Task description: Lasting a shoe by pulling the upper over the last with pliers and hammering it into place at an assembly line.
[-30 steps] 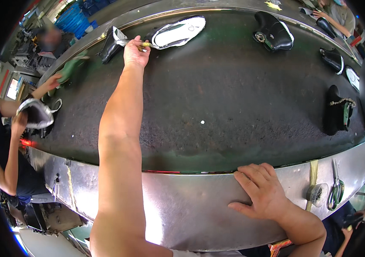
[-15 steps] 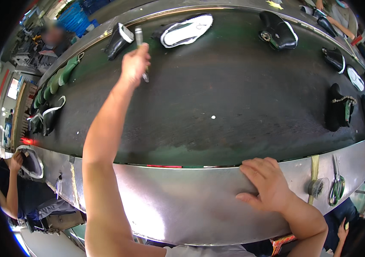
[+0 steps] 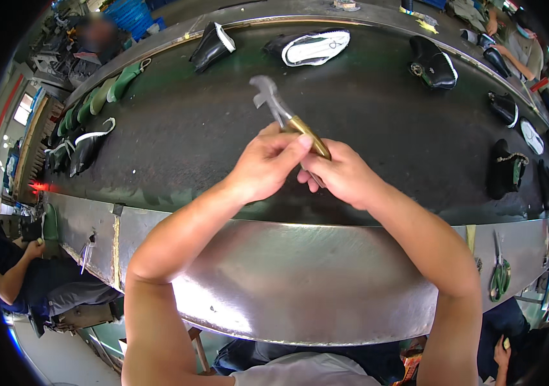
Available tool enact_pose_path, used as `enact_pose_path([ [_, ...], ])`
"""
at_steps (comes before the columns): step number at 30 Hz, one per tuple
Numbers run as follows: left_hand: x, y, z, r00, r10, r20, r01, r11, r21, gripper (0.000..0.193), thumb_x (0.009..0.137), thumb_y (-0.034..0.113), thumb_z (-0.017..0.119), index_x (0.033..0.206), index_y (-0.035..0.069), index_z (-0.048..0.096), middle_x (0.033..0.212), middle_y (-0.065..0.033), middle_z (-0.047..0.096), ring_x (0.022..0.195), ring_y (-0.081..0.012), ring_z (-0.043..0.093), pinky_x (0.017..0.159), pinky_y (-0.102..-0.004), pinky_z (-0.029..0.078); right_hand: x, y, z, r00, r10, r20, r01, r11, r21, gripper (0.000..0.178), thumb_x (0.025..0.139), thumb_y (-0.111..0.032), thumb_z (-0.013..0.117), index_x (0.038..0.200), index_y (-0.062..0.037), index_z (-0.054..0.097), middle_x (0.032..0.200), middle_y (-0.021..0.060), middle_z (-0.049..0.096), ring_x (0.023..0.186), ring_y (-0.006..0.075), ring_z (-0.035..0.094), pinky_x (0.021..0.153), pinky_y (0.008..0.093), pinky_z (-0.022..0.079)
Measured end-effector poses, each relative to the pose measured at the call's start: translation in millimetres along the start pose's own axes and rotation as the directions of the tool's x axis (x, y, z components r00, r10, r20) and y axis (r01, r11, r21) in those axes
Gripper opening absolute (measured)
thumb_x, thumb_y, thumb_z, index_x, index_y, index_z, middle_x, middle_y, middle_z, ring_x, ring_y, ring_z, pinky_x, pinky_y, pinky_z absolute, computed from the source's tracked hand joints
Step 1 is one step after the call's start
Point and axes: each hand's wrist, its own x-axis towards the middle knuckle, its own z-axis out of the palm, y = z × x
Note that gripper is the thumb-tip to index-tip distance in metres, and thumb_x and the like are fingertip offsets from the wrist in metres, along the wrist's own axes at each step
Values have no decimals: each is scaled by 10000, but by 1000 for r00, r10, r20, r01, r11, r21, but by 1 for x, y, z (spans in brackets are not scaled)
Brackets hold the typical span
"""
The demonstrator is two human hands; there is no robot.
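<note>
A pair of lasting pincers with a grey metal head and brass-coloured handles is held over the middle of the dark belt. My left hand is closed around it, thumb lying along the handles. My right hand grips the handle ends from the other side, its fingers partly hidden. The pincers' head points up and to the left, touching nothing. Farther off on the belt lie a black shoe upper with white edging and one with its white underside showing.
A metal ledge runs along the belt's near side, with green-handled scissors at its right. Black boots and another upper sit rightward; green pieces line the left. A co-worker's arm is at far left.
My left hand has brought the pincers back from the far side of the belt toward me. My right hand has left the metal ledge and joined it on the handles.
</note>
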Motion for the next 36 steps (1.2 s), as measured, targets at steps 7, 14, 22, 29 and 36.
enact_pose_path([
  [7,-55,-41,-26,991,83,-101,19,674,739,379,951,197,669,1266,-11,640,1392,-234,536,1313,-419,508,1087,-479,431,93,-7,3,983,142,114,-146,989,28,276,1038,-262,568,1138,-14,635,1044,75,713,881,157,711,515,250,408],
  [14,-51,-55,-37,995,76,71,-103,625,774,323,865,121,714,1162,4,666,1334,-160,594,1292,-340,531,1082,-466,410,225,-18,-7,996,74,59,-91,912,399,217,1037,-144,527,1091,47,612,1039,160,667,981,258,669,841,353,553],
  [22,-47,-58,-39,990,88,114,-144,646,750,369,842,83,723,1193,-4,650,1363,-169,570,1310,-360,514,1076,-471,412,291,-18,-23,998,41,46,-61,749,659,392,1046,-81,450,1358,153,411,1481,313,402,1315,418,500,1110,549,476],
  [29,-45,-62,-39,986,99,133,-166,657,735,417,812,59,736,1214,12,638,1385,-163,564,1314,-362,521,1068,-470,417,302,-15,-29,998,-48,39,13,781,624,539,1048,-98,456,1412,251,266,1416,405,428,1259,532,548,1131,525,474],
  [36,-44,-66,-40,981,103,162,-189,664,723,451,806,46,734,1243,22,623,1411,-161,557,1326,-364,518,1054,-469,427,305,-10,-35,997,-77,29,40,763,645,556,1041,-89,460,1429,244,239,1445,413,394,1297,536,514,1135,519,468],
])
